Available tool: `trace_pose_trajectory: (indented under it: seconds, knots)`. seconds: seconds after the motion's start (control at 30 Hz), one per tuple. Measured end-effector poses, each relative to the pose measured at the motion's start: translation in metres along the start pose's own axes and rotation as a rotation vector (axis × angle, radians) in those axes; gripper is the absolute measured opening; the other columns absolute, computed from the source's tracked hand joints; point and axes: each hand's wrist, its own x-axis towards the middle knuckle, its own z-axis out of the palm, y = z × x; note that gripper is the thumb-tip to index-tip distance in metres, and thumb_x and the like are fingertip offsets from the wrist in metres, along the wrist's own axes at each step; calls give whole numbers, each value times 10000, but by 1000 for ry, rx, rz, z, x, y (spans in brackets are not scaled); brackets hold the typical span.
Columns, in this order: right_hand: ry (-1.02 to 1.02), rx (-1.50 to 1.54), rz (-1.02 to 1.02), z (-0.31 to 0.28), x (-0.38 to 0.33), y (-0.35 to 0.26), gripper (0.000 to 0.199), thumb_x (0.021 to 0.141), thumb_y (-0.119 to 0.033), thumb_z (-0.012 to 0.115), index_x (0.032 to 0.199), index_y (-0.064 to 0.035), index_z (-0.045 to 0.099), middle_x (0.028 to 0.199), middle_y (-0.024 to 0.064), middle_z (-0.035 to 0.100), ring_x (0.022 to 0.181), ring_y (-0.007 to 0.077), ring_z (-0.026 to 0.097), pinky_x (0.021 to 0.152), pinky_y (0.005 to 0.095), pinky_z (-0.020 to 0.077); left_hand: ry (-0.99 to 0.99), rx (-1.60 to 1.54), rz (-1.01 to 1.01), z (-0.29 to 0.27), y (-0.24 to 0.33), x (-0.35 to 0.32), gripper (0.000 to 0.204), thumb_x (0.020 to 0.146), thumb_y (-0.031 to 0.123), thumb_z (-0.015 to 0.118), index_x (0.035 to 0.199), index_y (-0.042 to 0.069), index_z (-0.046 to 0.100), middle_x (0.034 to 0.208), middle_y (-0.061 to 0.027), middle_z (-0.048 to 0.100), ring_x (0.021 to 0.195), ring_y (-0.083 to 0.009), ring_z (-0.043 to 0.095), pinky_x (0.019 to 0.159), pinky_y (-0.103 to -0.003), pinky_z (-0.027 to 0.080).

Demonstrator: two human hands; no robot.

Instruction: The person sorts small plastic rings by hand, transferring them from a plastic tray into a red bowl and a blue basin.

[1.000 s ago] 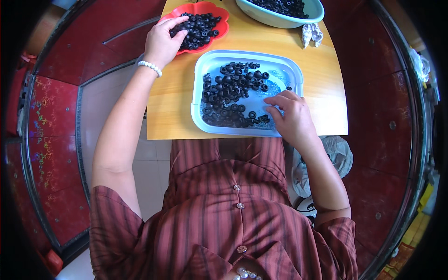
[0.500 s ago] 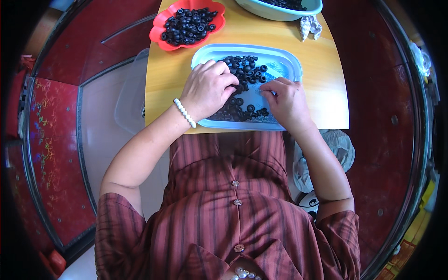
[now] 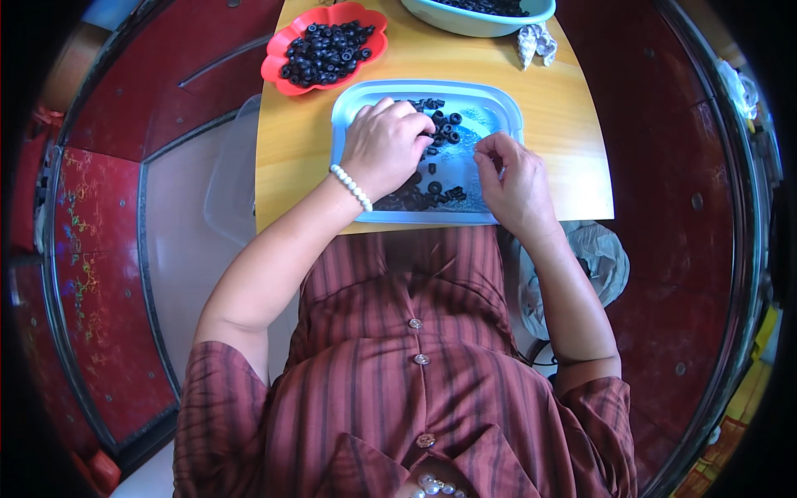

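Note:
My left hand [image 3: 387, 143], with a white bead bracelet [image 3: 351, 188] at the wrist, reaches over a pale blue tray [image 3: 343, 108]. Its fingers curl down onto a heap of small black ring-shaped parts [image 3: 448, 124], and the fingertips are partly hidden among them. More black parts [image 3: 435, 189] lie near the tray's front side, and one small piece [image 3: 432, 168] sits apart between the groups. Over the tray's right side, my right hand [image 3: 515, 178] has thumb and fingers drawn together in a pinch. Whatever is in that pinch is too small to make out.
A red flower-shaped dish [image 3: 274, 68] holding similar black parts stands at the back left. Behind the tray is a pale green basin [image 3: 473, 23] with more, beside a crumpled whitish wad [image 3: 536, 45]. A plastic bag [image 3: 602, 266] hangs below the wooden table's [image 3: 573, 141] right front.
My left hand has shifted right across the heap. My right hand has moved slightly right relative to the tray. A single black piece now shows between the groups. The whole view has shifted slightly.

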Motion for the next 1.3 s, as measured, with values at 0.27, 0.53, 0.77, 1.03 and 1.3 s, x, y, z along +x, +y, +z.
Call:
trace_pose_trajectory:
  seconds: [0.27,0.53,0.77,1.03,1.3]
  knots:
    - [-86,454,233,7,1,3,124,862,-57,585,946,16,641,772,89,645,702,136,598,666,270,475,-150,-1044,-501,-17,28,-7,129,911,87,559,1002,22,624,803,3,612,652,-52,555,611,-210,494]
    - [-78,619,284,12,4,-7,126,851,-54,620,953,16,645,795,39,641,722,86,572,674,241,470,-133,-890,-439,-10,32,-13,198,885,164,633,1012,15,666,787,3,639,616,-39,553,525,-193,467]
    - [-48,429,134,6,1,-20,215,819,-46,647,1016,11,585,759,62,637,702,112,597,643,258,479,-71,-849,-350,-10,29,-13,150,872,139,636,962,25,675,789,9,644,626,-26,544,523,-190,459]
    - [-184,715,266,-3,12,-13,189,852,-87,647,1007,4,587,761,26,621,676,98,554,623,220,445,-261,-863,-351,-33,29,1,112,889,124,604,952,43,649,780,32,616,621,-14,521,552,-171,428]
    - [-295,1210,515,0,12,-7,144,847,-86,659,954,-6,604,855,33,640,738,72,561,653,190,438,-24,-663,-78,-31,29,9,79,866,95,612,867,16,617,772,-46,609,681,-132,571,632,-260,458]
